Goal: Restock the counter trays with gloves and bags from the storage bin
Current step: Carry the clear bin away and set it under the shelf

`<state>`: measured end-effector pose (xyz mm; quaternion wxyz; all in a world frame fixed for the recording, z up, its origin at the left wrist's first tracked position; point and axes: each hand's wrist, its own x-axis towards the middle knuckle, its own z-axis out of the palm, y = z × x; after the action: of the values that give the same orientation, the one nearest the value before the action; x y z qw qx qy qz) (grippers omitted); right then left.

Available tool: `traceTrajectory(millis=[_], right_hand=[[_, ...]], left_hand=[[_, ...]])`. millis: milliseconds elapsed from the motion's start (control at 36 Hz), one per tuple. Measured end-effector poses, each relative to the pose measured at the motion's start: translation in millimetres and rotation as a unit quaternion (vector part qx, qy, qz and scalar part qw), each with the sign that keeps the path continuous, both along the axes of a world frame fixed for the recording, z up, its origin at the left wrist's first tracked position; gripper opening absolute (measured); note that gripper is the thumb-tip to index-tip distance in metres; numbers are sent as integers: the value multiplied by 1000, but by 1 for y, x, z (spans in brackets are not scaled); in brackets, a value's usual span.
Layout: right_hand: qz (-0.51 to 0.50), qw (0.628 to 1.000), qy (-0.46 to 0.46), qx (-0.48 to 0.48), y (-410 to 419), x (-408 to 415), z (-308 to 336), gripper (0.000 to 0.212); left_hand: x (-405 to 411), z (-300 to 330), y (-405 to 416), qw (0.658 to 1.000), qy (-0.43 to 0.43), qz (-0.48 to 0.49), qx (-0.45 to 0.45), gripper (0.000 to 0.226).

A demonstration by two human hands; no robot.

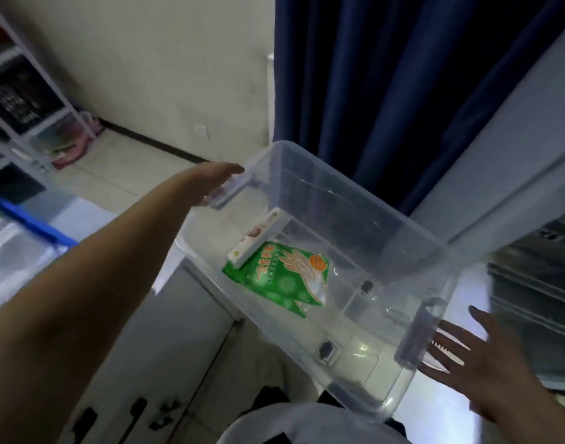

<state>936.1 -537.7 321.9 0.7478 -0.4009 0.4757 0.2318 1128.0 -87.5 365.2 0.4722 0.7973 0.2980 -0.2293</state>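
Observation:
A clear plastic storage bin [364, 200] sits tilted in the middle of the view, between my two hands. On its bottom lie a green pack of disposable gloves [284, 280] and, partly on top of it, a slim white box [258, 238]. My left hand [215, 184] is at the bin's far left handle, with its fingers curled under the clip. My right hand [476, 357] is spread flat with the fingers apart, and its fingertips reach the near right handle [419, 334].
A dark blue curtain [387, 75] hangs behind the bin. A blue-rimmed tray [27, 219] shows at the left edge and white shelving [24, 100] stands beyond it. A white counter [435, 418] and a wire rack [537, 283] are at the right, with cabinet doors [165, 331] below.

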Motion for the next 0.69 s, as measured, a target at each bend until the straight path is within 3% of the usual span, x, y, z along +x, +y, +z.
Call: traceTrajectory(millis=[333, 528, 694], right_hand=[[21, 999, -46, 15, 104, 203, 3, 67], [111, 993, -4, 26, 179, 371, -31, 63], [209, 977, 28, 13, 283, 486, -40, 56]], left_hand=[[157, -16, 138, 999, 35, 35, 11, 45], [229, -46, 232, 984, 84, 154, 34, 43], [254, -22, 302, 955, 76, 285, 22, 34]])
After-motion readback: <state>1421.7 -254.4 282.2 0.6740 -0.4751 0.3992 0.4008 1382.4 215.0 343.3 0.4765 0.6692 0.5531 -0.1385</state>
